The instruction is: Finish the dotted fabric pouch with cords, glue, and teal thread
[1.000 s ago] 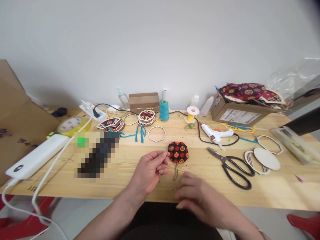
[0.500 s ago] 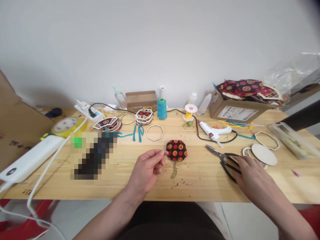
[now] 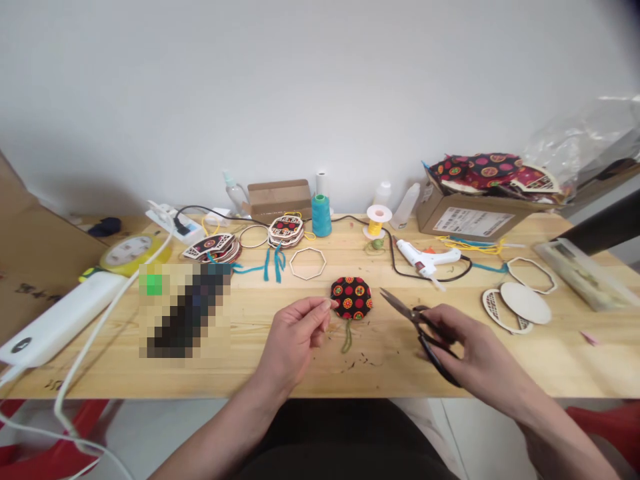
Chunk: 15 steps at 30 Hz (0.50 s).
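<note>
Between the thumb and fingers of my left hand (image 3: pixel 301 330) is the left edge of a black patterned fabric disc (image 3: pixel 353 297), with red and orange round motifs. An olive cord loop (image 3: pixel 347 339) hangs from its lower edge. My right hand (image 3: pixel 470 347) is closed around the black handles of a pair of scissors (image 3: pixel 417 323). Their blades are slightly parted and point left toward the disc, apart from it. Dark scraps (image 3: pixel 364 360) lie on the wooden table (image 3: pixel 240 373) below the disc.
Behind the disc stand a teal thread cone (image 3: pixel 321 217) and a yellow cord spool (image 3: pixel 376 223). A white glue gun (image 3: pixel 427 259) lies back right, near a carton (image 3: pixel 467 217) of fabric pieces. Wooden discs and frames (image 3: pixel 525 303) sit at right. On the left is a white power bank-like box (image 3: pixel 65 320).
My right hand has lifted the scissors and brought them left, toward the fabric disc. The wooden pieces beneath that hand are uncovered. My left hand stays on the disc.
</note>
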### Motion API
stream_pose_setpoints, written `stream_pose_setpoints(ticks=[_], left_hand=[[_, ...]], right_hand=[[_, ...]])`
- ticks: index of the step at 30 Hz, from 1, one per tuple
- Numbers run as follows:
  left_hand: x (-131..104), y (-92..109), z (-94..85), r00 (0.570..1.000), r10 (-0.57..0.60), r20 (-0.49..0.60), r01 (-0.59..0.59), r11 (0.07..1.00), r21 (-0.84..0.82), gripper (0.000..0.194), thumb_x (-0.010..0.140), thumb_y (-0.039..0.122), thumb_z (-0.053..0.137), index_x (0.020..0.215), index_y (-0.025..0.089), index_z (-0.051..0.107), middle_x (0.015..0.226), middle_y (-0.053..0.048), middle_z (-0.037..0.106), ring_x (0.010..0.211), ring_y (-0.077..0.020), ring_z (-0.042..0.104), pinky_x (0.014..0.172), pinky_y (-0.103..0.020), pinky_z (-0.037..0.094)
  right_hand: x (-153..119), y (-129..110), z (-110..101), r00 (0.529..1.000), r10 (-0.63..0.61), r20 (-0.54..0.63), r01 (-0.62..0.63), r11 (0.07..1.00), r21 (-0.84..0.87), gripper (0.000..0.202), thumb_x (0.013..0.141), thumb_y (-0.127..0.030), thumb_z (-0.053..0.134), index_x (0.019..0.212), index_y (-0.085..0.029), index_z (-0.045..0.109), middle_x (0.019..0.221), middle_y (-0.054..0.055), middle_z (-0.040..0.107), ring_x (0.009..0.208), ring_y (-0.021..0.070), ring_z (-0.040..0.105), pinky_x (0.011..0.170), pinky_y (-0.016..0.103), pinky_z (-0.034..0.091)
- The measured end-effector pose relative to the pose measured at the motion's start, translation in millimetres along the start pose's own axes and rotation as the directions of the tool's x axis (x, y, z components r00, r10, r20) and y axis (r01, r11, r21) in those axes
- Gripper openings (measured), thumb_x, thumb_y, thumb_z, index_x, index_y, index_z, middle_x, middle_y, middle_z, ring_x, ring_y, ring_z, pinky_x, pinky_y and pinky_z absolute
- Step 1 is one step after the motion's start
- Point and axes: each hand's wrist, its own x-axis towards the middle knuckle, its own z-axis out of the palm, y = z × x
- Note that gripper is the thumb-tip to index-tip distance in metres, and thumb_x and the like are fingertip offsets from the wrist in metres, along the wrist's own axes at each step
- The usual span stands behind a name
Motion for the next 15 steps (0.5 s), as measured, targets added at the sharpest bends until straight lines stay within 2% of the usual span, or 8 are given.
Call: stream_pose_setpoints(ticks=[3,5,8,11,15], left_hand=[[-2,1,1.3,0.999,0.033,-0.003,-0.033,0.999,0.036,0.017,0.068,0.028,0.071,0.076,0.012,0.071,0.051,0.004,0.046,0.045,-0.0022,0.032,0.04,-0.016,0.018],[-3,1,0.4,0.998,0.057,-0.004,-0.056,0.997,0.052,0.017,0.069,0.028,0.07,0.076,0.013,0.071,0.052,0.004,0.046,0.046,-0.0025,0.033,0.041,-0.016,0.019],[-5,0,-2.5,0.995,0.097,-0.016,-0.095,0.992,0.089,0.017,0.071,0.029,0.068,0.078,0.014,0.071,0.053,0.004,0.046,0.047,-0.003,0.034,0.042,-0.017,0.021],[-6,-2,-4.8,0.991,0.132,-0.005,-0.13,0.981,0.143,0.016,0.074,0.029,0.065,0.079,0.015,0.07,0.052,0.005,0.045,0.047,-0.0036,0.034,0.043,-0.017,0.023],[-9,-4,-4.0,0.989,0.142,0.035,-0.146,0.969,0.201,0.015,0.076,0.029,0.063,0.079,0.015,0.069,0.051,0.005,0.044,0.047,-0.0042,0.033,0.044,-0.018,0.024]], right_hand=[[5,-23,1,0.99,-0.098,0.099,0.085,0.987,0.134,0.034,0.07,-0.043,0.064,0.089,-0.019,0.052,0.077,0.0,0.054,0.069,0.0142,0.048,0.061,0.024,0.041],[8,-30,2,0.976,-0.11,0.186,0.083,0.985,0.15,0.037,0.064,-0.044,0.069,0.085,-0.019,0.051,0.076,-0.002,0.053,0.067,0.013,0.044,0.059,0.023,0.038],[13,-34,5,0.954,-0.072,0.291,0.037,0.992,0.125,0.031,0.07,-0.045,0.064,0.073,-0.019,0.049,0.068,-0.004,0.048,0.061,0.0103,0.038,0.053,0.022,0.032],[18,-36,10,0.946,-0.044,0.321,0.01,0.994,0.109,0.036,0.072,-0.051,0.06,0.067,-0.018,0.045,0.063,-0.006,0.041,0.057,0.0086,0.032,0.05,0.021,0.029],[24,-42,14,0.948,-0.059,0.314,0.027,0.994,0.105,0.044,0.069,-0.06,0.059,0.065,-0.018,0.045,0.061,-0.006,0.038,0.055,0.0078,0.03,0.048,0.021,0.026]])
